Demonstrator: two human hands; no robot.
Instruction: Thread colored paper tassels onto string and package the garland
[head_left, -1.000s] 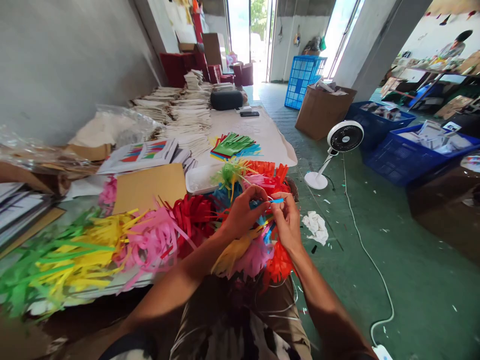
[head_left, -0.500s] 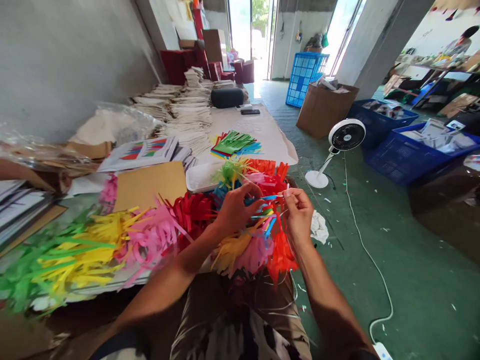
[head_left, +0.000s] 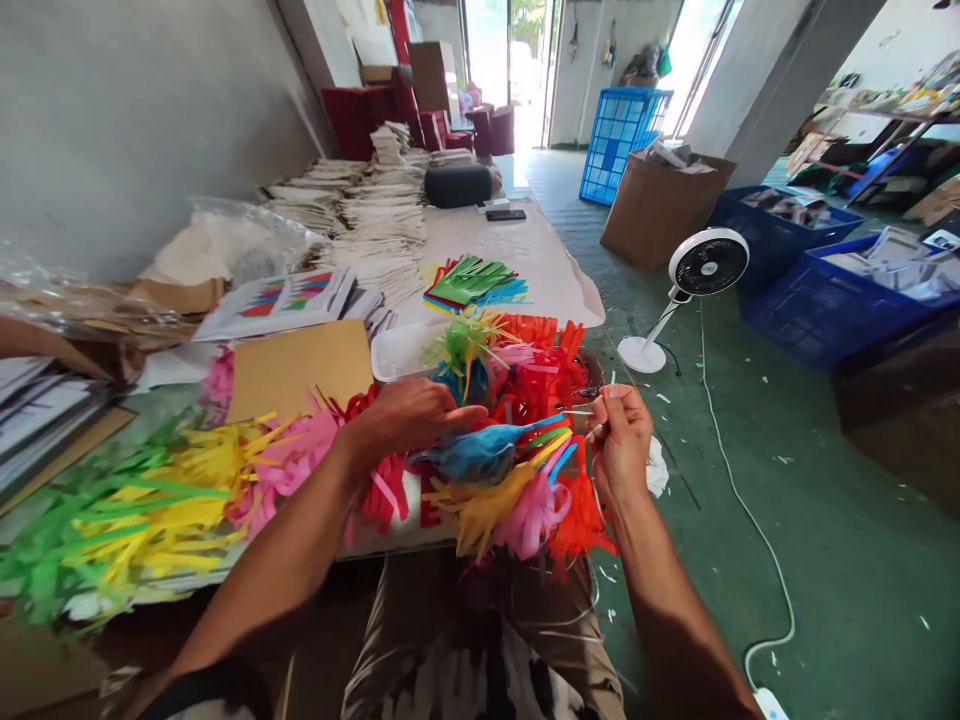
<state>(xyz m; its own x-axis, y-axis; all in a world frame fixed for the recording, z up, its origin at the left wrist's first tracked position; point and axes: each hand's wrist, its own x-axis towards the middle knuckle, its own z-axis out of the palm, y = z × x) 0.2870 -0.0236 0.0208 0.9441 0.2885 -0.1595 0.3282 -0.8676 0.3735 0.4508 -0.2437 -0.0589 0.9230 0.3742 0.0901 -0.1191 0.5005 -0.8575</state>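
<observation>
My right hand [head_left: 624,440] is closed, its fingertips pinching a thin white string [head_left: 579,412]. Tissue-paper tassels hang along that string: a blue tassel [head_left: 480,452], a yellow tassel [head_left: 484,508], a pink tassel [head_left: 529,515] and an orange-red tassel [head_left: 577,520], their twisted tops gathered together. My left hand [head_left: 412,418] is off the string, over the dark red tassels [head_left: 386,485] on the table. Its thumb stretches out to the right, apart from the other fingers, which are partly hidden. A green-and-yellow tassel [head_left: 469,345] and red fringed paper [head_left: 551,350] lie just beyond.
Green, yellow [head_left: 172,500] and pink tassels line the table's left side. A brown card [head_left: 300,370], white tray [head_left: 397,352], fringed paper stack [head_left: 476,282] and phone [head_left: 506,215] lie further back. A white fan [head_left: 709,262] and blue crates [head_left: 832,310] stand on the floor.
My left hand has let go of the blue tassel and moved left to the dark red ones. The blue tassel now hangs beside the others. My right hand shifted slightly right and down.
</observation>
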